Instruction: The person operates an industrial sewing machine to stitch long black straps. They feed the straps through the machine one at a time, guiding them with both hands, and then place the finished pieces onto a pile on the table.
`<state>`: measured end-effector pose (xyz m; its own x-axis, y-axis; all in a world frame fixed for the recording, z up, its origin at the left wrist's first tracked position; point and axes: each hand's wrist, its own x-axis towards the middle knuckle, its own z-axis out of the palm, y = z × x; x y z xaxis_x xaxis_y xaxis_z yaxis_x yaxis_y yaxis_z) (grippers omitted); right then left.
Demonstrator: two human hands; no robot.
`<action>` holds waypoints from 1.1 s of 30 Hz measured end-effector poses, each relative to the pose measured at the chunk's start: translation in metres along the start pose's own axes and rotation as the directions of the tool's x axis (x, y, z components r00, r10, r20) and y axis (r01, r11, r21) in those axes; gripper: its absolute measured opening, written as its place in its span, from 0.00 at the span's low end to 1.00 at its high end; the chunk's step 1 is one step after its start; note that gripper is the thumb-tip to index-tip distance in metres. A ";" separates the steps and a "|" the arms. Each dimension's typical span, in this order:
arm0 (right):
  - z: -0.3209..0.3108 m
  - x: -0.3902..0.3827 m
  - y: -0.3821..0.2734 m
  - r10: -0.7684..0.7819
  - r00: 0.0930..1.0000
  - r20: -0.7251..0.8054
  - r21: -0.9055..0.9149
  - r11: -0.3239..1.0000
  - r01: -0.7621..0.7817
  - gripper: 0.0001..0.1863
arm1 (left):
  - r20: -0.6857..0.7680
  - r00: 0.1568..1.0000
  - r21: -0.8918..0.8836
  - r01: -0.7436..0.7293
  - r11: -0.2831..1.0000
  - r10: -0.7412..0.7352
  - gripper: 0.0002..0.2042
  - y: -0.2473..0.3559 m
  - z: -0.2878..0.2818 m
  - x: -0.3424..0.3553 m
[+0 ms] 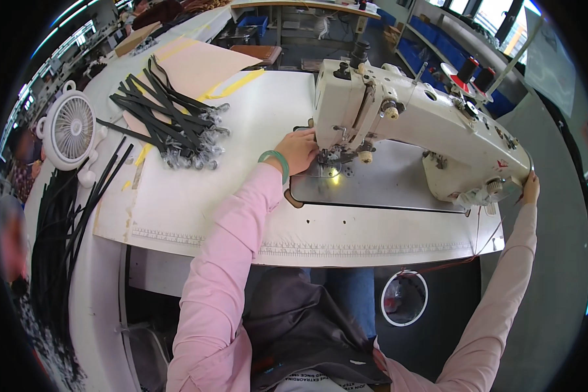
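A white industrial sewing machine (411, 98) stands on the white table (196, 196). My left hand (298, 151), with a green bangle (277, 160) at the wrist, is beside the needle area; its fingertips go behind the machine head, so whatever they may hold is hidden. A small lamp lights the metal bed (385, 176) there. At the machine's right end my right hand (531, 188) rests against the handwheel side, its fingers mostly out of sight. Left of the machine lies a pile of black straps (160, 108) with clear plastic-wrapped ends (193, 147).
A white fan (73, 127) stands at the left, above long black straps (55, 242) hanging over the table edge. Red and black thread cones (467, 70) sit behind the machine. Below the table is a white-rimmed bin (404, 321). A printed ruler (294, 249) runs along the front edge.
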<state>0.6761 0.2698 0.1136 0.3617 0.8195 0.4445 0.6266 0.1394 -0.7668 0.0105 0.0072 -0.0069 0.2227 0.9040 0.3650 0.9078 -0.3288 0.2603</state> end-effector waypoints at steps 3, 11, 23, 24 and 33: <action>0.042 -0.043 0.012 0.140 0.990 -0.020 0.145 0.980 -0.135 0.23 | 0.031 0.997 0.009 0.073 0.997 -0.073 0.08 -0.001 -0.010 -0.010; 0.008 -0.042 0.019 -0.067 0.997 -0.050 0.071 0.995 0.070 0.19 | -0.018 0.975 0.057 0.222 0.973 -0.221 0.09 0.030 -0.031 -0.025; 0.024 -0.070 0.023 0.125 0.991 -0.047 0.479 0.874 -0.087 0.18 | -0.229 0.939 -0.117 0.235 0.965 -0.256 0.05 0.038 -0.009 -0.029; 0.046 -0.085 0.018 0.116 0.993 -0.020 0.564 0.821 -0.085 0.18 | -0.217 0.935 -0.106 0.264 0.959 -0.281 0.05 0.037 -0.011 -0.034; 0.037 -0.064 -0.021 0.008 0.994 -0.107 0.378 0.925 0.034 0.23 | -0.210 0.939 -0.101 0.256 0.961 -0.272 0.06 0.031 -0.010 -0.038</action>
<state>0.6145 0.2345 0.0838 0.4381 0.7564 0.4857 0.3311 0.3665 -0.8695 0.0267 -0.0398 -0.0033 -0.1124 0.8811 0.4593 0.8941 -0.1120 0.4337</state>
